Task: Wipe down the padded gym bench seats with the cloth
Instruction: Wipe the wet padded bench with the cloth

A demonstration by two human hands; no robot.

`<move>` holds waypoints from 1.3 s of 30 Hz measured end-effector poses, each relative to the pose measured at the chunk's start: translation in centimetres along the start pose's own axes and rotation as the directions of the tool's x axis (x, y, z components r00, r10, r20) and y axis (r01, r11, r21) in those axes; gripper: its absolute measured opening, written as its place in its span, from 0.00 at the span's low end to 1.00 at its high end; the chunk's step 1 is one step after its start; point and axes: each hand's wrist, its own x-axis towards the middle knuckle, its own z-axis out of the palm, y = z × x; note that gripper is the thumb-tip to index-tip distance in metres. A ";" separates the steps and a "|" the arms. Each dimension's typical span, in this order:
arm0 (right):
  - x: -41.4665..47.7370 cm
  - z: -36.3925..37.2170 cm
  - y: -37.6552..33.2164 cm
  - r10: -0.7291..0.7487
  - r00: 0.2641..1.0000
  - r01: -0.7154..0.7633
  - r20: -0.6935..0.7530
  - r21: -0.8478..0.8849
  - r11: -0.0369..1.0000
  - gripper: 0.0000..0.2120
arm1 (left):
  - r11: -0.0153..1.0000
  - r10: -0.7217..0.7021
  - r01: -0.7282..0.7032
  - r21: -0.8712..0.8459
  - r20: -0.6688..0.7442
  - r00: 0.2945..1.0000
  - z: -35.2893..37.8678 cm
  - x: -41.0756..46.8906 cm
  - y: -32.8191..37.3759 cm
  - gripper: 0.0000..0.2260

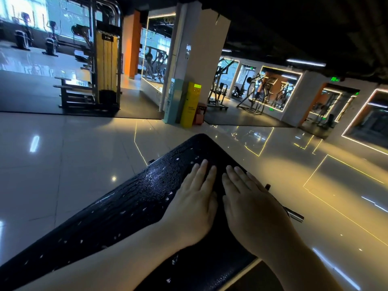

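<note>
Mid-wipe, judging by the pose. Nearest, at six o'clock, pressed flat side by side on the black bench pad: left hand and right hand, fingers straight, gripping nothing visible. Possibly a dark cloth trapped under the palms, but too close in tone to the vinyl to tell. Toward nine o'clock of the hands, beaded with water droplets, likely unwiped. Next, probably: push toward twelve o'clock to the pad's rounded end, then sweep left over the wet strip with even pressure. Beyond, at twelve, a yellow kiosk beside a pillar.
</note>
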 end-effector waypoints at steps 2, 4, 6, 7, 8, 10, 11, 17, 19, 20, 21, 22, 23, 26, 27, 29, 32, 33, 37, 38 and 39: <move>0.7 0.3 0.2 -0.031 1.000 0.031 0.004 -0.017 0.999 0.26 | 0.996 0.068 -0.067 -0.052 0.018 0.998 0.0 -1.6 -0.6 0.27; 1.0 0.5 0.1 -0.039 0.999 0.039 0.029 -0.022 0.999 0.28 | 0.994 0.085 -0.082 -0.072 0.049 0.995 -0.3 -2.1 -1.8 0.27; 1.0 0.6 -0.1 -0.028 0.998 0.030 0.048 -0.030 0.999 0.30 | 0.997 0.050 -0.048 -0.058 0.028 0.998 -0.3 -1.2 -2.9 0.28; 1.0 0.6 -0.2 -0.024 0.998 0.026 0.055 -0.035 0.999 0.30 | 0.998 0.003 -0.002 -0.059 0.027 1.000 -0.5 -0.3 -3.3 0.28; 1.0 0.5 -0.3 -0.020 0.998 0.023 0.064 -0.036 0.999 0.30 | 0.997 -0.045 0.047 -0.059 0.037 0.998 -0.6 0.6 -3.6 0.28; 0.9 0.3 -0.4 -0.013 0.997 0.016 0.076 -0.043 0.999 0.31 | 0.996 -0.087 0.088 -0.031 0.047 0.995 -0.7 1.9 -3.3 0.28; 0.9 0.3 -0.5 -0.007 0.997 0.011 0.076 -0.047 0.999 0.31 | 0.997 -0.080 0.081 -0.020 0.043 0.996 -0.5 2.0 -3.0 0.28; 0.7 0.2 -0.8 0.011 0.998 -0.010 0.057 -0.008 1.000 0.29 | 0.999 0.039 -0.046 -0.029 -0.192 0.981 0.3 -1.4 -3.0 0.27; 0.9 0.3 -0.8 0.012 0.998 -0.011 0.058 -0.005 1.000 0.29 | 0.996 -0.014 0.002 -0.094 -0.133 0.991 0.1 -0.5 -3.5 0.26; 0.9 0.4 -0.8 0.009 0.998 -0.008 0.060 -0.008 1.000 0.30 | 0.993 -0.048 0.037 -0.113 -0.097 0.994 0.1 0.2 -3.5 0.26; 0.9 0.4 -0.8 0.006 0.998 -0.005 0.062 -0.015 1.000 0.30 | 0.990 -0.086 0.077 -0.116 -0.073 0.994 0.0 1.1 -3.5 0.26; 0.8 0.5 -0.8 0.004 0.998 -0.003 0.060 -0.021 1.000 0.30 | 0.986 -0.125 0.117 -0.120 -0.060 0.990 -0.1 2.0 -3.2 0.26; 0.7 0.4 -0.7 0.002 0.998 -0.001 0.058 -0.025 1.000 0.29 | 0.981 -0.158 0.150 -0.125 -0.057 0.986 0.0 2.5 -2.9 0.26; 0.6 0.4 -0.8 0.004 0.999 -0.003 0.049 -0.015 1.000 0.28 | 0.989 -0.090 0.084 -0.121 -0.052 0.995 0.0 1.7 -1.8 0.25; 0.6 0.4 -0.9 0.007 0.999 -0.006 0.049 -0.011 1.000 0.28 | 0.993 -0.025 0.020 -0.119 -0.042 0.999 -0.1 0.9 -1.5 0.25; 0.6 0.5 -0.9 0.009 0.999 -0.008 0.046 -0.017 1.000 0.29 | 0.988 0.076 -0.077 -0.133 -0.010 0.997 -0.4 -0.7 -1.8 0.25; 0.7 0.5 -0.9 -0.006 1.000 0.007 0.030 -0.034 0.999 0.29 | 0.990 0.067 -0.066 -0.125 0.005 0.998 -1.0 -1.3 -3.9 0.25; 0.7 0.5 -0.9 -0.011 1.000 0.012 0.029 -0.038 0.999 0.29 | 0.993 0.027 -0.026 -0.116 0.007 1.000 -1.1 -1.1 -4.6 0.25; 0.8 0.5 -0.7 -0.016 0.999 0.017 0.032 -0.049 0.999 0.29 | 0.978 -0.185 0.188 -0.095 0.044 0.982 -1.2 2.2 -5.6 0.27; 0.9 0.6 -0.7 -0.021 0.999 0.023 0.034 -0.053 0.998 0.29 | 0.971 -0.224 0.227 -0.080 0.048 0.973 -1.2 3.2 -5.2 0.27; 0.8 0.6 -0.6 -0.026 0.999 0.028 0.035 -0.055 0.998 0.29 | 0.966 -0.246 0.249 -0.067 0.049 0.968 -1.2 4.0 -4.6 0.27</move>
